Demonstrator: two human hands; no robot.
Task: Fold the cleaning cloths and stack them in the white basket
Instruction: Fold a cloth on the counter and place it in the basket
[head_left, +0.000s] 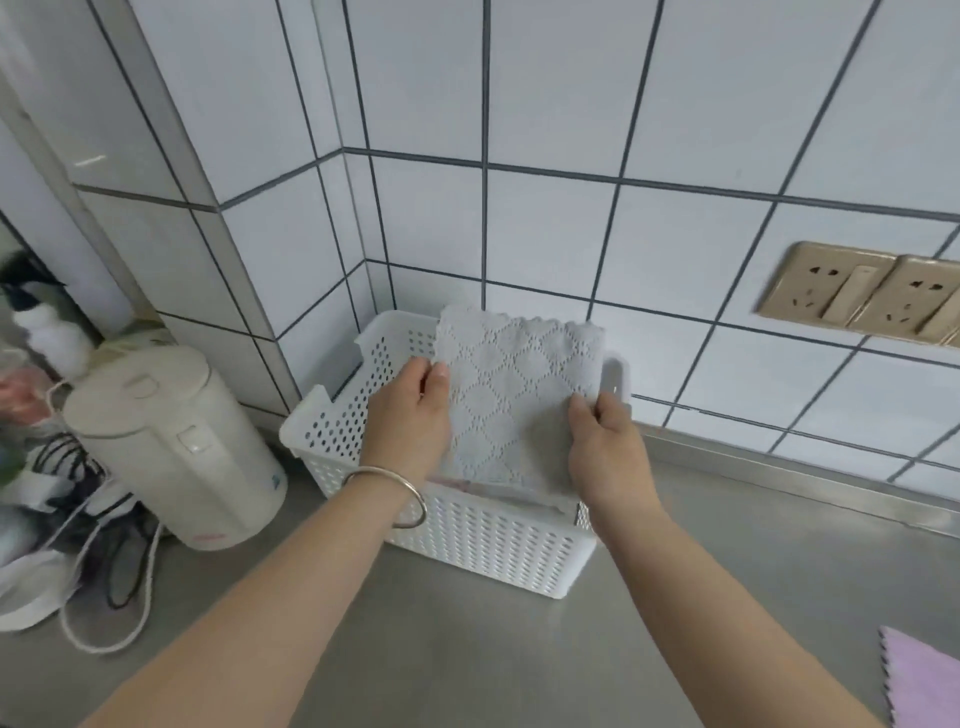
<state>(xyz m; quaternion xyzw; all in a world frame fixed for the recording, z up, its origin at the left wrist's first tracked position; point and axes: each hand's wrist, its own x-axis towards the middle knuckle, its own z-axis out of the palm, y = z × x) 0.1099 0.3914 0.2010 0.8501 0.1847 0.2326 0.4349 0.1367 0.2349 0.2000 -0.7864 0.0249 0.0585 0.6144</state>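
- The left hand (410, 410) pinches the left edge of a folded grey cloth (511, 395), thumb on top and fingers curled behind it.
- A silver bangle (387, 496) circles the left wrist.
- The right hand (605, 447) grips the cloth's lower right corner, thumb pressed on the front and fingers tucked beneath.
- The grey cloth has a raised diamond pattern and a scalloped top edge. It is held tilted between both hands, directly over the opening of the white basket (467, 540).
- The white basket is rectangular, with perforated walls, and stands on a grey metal surface (467, 649) in the corner against the tiled wall (571, 104).
- Inside the basket, below the grey cloth, the edge of something pale and folded shows along the near wall; what it is cannot be told.
- A cream electric kettle (176, 447) stands just left of the basket, with dark and white cords (104, 597) lying loose beside it.
- A pink cloth (922, 680) with a zigzag edge lies flat on the surface at the lower right, well apart from the basket.
- Two gold-coloured wall sockets (862, 293) are set in the tiles at the right.
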